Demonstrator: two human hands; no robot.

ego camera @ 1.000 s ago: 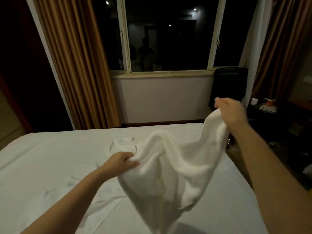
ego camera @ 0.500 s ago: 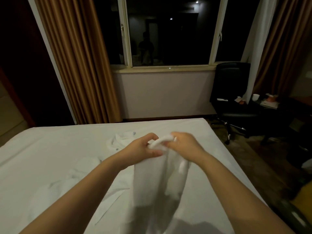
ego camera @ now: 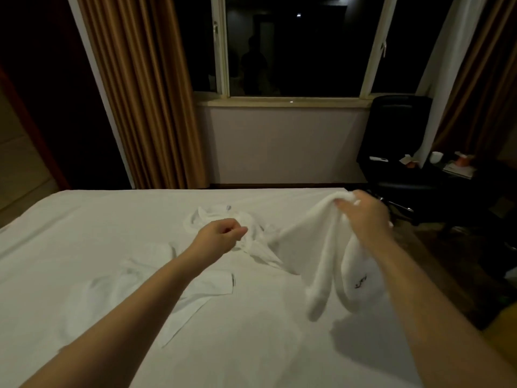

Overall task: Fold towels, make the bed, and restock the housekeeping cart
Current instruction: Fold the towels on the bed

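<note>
A white towel (ego camera: pixel 321 247) with a small embroidered mark hangs over the right side of the bed (ego camera: pixel 251 345). My right hand (ego camera: pixel 363 214) grips its bunched top edge, and two folds dangle below it. One part of the towel stretches down and left toward my left hand (ego camera: pixel 221 236). That hand is curled, thumb against fingers, and seems to pinch the towel's far edge; white cloth behind it blurs the contact. Crumpled white linen (ego camera: pixel 212 217) lies just beyond my left hand. A flat white cloth (ego camera: pixel 156 292) lies under my left forearm.
A black office chair (ego camera: pixel 400 152) stands off the bed's far right corner, beside a dark side table (ego camera: pixel 458 169) with a cup and small items. Brown curtains (ego camera: pixel 151 93) flank a dark window (ego camera: pixel 296 51). The floor runs along the bed's right edge.
My hands were together at the towel's top and have now parted. The right hand carried the towel up and right; the left moved left and lower, drawing one part out.
</note>
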